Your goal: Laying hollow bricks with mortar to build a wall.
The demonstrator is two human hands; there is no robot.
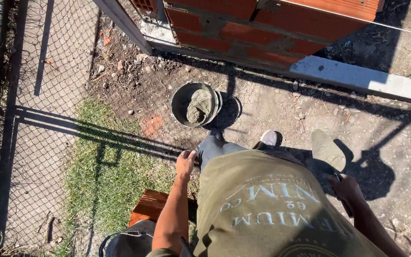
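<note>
Fingers of the right hand [346, 187] closed round one trowel [328, 151]; left hand [185, 159] loosely curled, holding nothing. One mortar bucket [195, 104], one loose brick [149, 206].

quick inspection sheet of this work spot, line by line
surface: cracked concrete in sun, bare soil and a grass patch to the side
job's things: bucket part full of grey mortar; trowel with a mortar-grey blade; red brick wall with grey joints
clutter: loose stones on the soil; a red brick; a dark bag at the bottom edge
grippers: left hand empty by the knee; right hand gripping the trowel handle
cables: taut string line along the wall top
surroundings: chain-link fence, paved path beyond
</note>
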